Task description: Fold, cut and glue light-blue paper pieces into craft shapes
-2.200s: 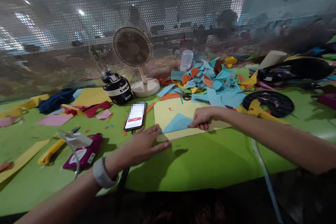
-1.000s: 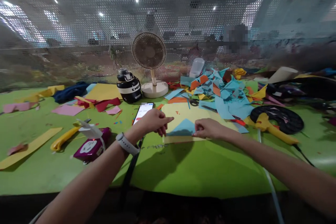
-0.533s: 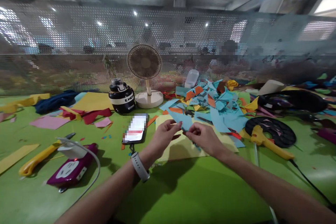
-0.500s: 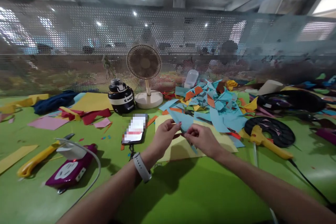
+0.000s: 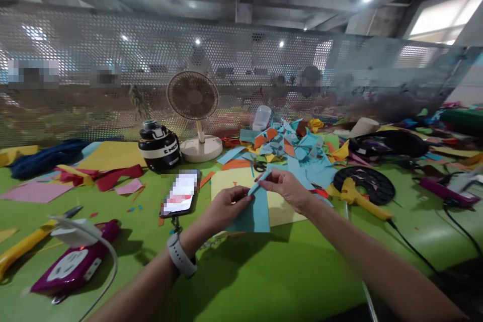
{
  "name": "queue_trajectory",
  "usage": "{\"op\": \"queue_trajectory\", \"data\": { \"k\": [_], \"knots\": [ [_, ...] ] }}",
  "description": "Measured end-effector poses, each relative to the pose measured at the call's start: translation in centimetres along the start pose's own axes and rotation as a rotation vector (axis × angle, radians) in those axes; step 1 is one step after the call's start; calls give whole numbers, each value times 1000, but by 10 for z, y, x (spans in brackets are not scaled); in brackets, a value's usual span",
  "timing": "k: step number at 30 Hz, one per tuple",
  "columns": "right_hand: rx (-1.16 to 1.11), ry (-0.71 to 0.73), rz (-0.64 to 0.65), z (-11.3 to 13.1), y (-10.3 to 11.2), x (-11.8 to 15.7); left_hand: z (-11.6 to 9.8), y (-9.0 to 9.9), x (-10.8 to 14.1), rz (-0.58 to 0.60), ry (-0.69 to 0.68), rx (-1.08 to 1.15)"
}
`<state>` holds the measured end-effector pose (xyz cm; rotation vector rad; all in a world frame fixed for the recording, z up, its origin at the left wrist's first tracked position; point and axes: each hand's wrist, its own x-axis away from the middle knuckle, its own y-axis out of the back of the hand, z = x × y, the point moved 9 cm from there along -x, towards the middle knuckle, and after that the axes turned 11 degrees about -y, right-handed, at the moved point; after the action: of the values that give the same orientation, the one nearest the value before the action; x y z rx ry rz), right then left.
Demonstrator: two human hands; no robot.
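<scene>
A blue piece of paper (image 5: 258, 214) is held between both hands, its upper edge folded or rolled over into a narrow strip. My left hand (image 5: 231, 206) pinches that edge at its lower left end, and a pale watch is on the wrist. My right hand (image 5: 285, 187) pinches the upper right end of the same edge. Below the hands a pale yellow sheet (image 5: 289, 210) lies on the green table (image 5: 302, 271). Just behind them is a heap of blue and orange paper pieces (image 5: 298, 143).
Left of the hands lie a phone (image 5: 181, 193), a purple power strip (image 5: 77, 261) and a yellow-handled tool (image 5: 30, 241). A black jug (image 5: 160, 148) and a fan (image 5: 199, 148) stand behind. On the right are a yellow glue gun (image 5: 366, 204) and a black round tray (image 5: 381, 186).
The blue paper has been turned, so its broad part now hangs down toward me and a narrow folded edge shows on top. The camera view has swung to the right.
</scene>
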<state>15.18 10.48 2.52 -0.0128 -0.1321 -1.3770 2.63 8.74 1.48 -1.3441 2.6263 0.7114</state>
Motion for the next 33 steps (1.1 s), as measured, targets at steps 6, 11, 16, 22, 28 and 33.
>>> {"op": "queue_trajectory", "data": {
  "k": [6, 11, 16, 22, 28, 33],
  "knots": [
    [-23, -12, -61, -16, 4, -3, 5, -1, 4, 4, 38, -54],
    [-4, -33, -102, -20, 9, -4, 7, -1, 6, -30, 29, -72],
    [20, -35, -131, -19, 7, 0, 4, 0, 8, -61, -17, -173],
    [4, -40, -97, -11, 6, 7, -1, 7, 4, -3, -65, -342],
    [94, -16, -36, -5, 15, 3, 7, 8, 4, 111, -24, -299],
    [171, -6, 70, -11, 6, 2, 3, 8, 5, 89, -50, -263]
  ]
}}
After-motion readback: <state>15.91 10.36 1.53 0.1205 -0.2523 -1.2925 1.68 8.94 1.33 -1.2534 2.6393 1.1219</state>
